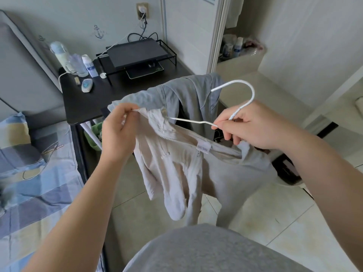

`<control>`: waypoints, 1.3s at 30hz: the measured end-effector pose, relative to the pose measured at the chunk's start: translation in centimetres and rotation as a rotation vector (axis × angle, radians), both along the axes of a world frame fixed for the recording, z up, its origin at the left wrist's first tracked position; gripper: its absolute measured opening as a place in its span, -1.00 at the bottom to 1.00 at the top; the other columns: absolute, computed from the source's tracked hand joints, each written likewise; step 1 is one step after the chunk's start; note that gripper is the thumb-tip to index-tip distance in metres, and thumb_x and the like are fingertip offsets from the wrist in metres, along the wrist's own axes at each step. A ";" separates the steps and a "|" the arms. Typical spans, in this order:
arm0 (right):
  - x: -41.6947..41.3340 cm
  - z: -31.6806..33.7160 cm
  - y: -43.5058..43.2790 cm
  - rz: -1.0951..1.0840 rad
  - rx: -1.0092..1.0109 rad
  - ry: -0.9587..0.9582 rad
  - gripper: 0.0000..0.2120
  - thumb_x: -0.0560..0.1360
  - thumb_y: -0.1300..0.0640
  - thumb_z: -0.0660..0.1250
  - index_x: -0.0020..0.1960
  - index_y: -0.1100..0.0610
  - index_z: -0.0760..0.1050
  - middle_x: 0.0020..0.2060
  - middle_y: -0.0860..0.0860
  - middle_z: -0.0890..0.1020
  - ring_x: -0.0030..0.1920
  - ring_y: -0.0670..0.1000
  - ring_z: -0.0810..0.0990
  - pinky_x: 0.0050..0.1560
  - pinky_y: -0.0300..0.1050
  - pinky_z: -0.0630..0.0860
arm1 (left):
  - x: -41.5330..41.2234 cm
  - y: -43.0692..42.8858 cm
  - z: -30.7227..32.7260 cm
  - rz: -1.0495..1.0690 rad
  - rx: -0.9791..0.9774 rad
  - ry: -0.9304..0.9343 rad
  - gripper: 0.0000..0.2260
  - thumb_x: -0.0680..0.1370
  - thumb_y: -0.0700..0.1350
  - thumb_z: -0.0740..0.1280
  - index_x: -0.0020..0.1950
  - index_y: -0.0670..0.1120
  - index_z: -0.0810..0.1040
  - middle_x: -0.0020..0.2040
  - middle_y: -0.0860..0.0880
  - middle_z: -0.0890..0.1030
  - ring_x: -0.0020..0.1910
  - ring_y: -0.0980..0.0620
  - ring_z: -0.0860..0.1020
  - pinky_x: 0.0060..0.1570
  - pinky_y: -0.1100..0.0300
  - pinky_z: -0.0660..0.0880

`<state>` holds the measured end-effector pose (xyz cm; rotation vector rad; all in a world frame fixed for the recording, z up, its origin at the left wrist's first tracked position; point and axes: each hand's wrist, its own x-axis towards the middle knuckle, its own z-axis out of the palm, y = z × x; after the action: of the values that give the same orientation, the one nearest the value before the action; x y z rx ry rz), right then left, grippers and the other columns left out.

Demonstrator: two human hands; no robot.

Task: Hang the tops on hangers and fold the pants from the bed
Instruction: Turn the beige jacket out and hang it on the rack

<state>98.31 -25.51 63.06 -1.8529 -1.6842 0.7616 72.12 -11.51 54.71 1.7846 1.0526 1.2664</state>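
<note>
A cream zip-up top (pixel 172 165) hangs in front of me over the tiled floor, its white label showing at the collar. My left hand (pixel 117 130) pinches the top's left shoulder edge near the collar. My right hand (pixel 253 126) grips the neck of a white wire hanger (pixel 243 91) and holds the collar's right side. The hanger's left arm runs into the top's left shoulder; its right arm is hidden. A grey top (pixel 188 95) is draped over something behind the cream top.
The bed (pixel 29 173) with a blue checked sheet lies at the left. A black desk (pixel 121 91) behind holds a laptop on a stand (pixel 137 54), bottles and a remote. A doorway (pixel 235 55) opens at the back right.
</note>
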 end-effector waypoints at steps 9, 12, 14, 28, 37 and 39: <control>-1.8 -0.6 0.5 0.043 0.025 -0.061 -0.75 0.60 0.04 0.27 -0.18 -0.16 0.62 -0.34 -0.12 0.65 -0.47 -0.02 0.57 -0.44 -0.29 0.46 | 0.3 0.2 1.3 -0.229 -0.036 0.226 -0.70 0.64 -0.15 0.22 -0.05 0.24 0.60 -0.12 0.15 0.63 -0.25 0.28 0.50 -0.23 0.45 0.39; -2.3 -0.7 0.3 0.012 0.102 0.024 -0.62 0.62 0.10 0.27 -0.26 -0.28 0.58 -0.36 -0.12 0.63 -0.51 -0.02 0.59 -0.47 -0.19 0.51 | 0.1 0.2 0.4 -0.301 -0.058 0.314 -0.77 0.69 -0.10 0.22 0.12 0.22 0.57 0.17 0.16 0.58 0.16 0.35 0.49 0.16 0.42 0.40; -2.4 -0.8 0.1 -0.036 0.122 0.064 -0.68 0.62 0.11 0.27 -0.22 -0.19 0.61 -0.36 -0.07 0.60 -0.52 0.02 0.57 -0.41 0.05 0.60 | -0.4 -0.1 -0.8 -0.295 -0.061 0.347 -0.72 0.63 0.05 0.34 0.34 0.20 0.46 0.28 0.19 0.46 0.29 0.34 0.38 0.27 0.39 0.33; -0.6 -1.7 -1.4 -0.131 0.061 0.233 -0.79 0.63 0.17 0.28 -0.10 0.08 0.66 -0.46 -0.05 0.49 -0.57 -0.08 0.29 -0.54 -0.26 0.24 | -2.9 1.1 -2.5 0.308 0.009 0.181 -0.74 0.55 -0.25 0.19 0.07 -0.03 0.62 -0.02 0.04 0.62 -0.10 0.24 0.53 -0.10 0.54 0.35; -3.5 -3.2 -1.9 -0.081 0.223 0.289 -0.82 0.58 0.05 0.29 0.00 -0.15 0.66 -0.34 -0.07 0.58 -0.56 -0.02 0.46 -0.52 0.02 0.54 | -1.6 0.8 0.6 -0.085 0.291 0.509 -0.63 0.68 0.01 0.12 0.07 -0.13 0.67 -0.03 -0.08 0.68 0.04 -0.12 0.60 0.12 -0.11 0.47; -3.9 -3.5 -1.6 -0.040 0.237 0.268 -0.80 0.60 0.08 0.31 0.02 -0.18 0.66 -0.32 -0.06 0.59 -0.55 -0.03 0.51 -0.54 -0.13 0.50 | -0.7 -0.6 1.2 -0.324 0.213 0.589 -0.60 0.66 0.20 0.09 -0.19 0.04 0.57 -0.33 0.07 0.54 -0.28 0.05 0.53 -0.18 0.05 0.47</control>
<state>94.45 -27.07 59.56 -1.5442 -1.4920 0.7232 71.37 -12.14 55.90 2.4613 0.8908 0.6850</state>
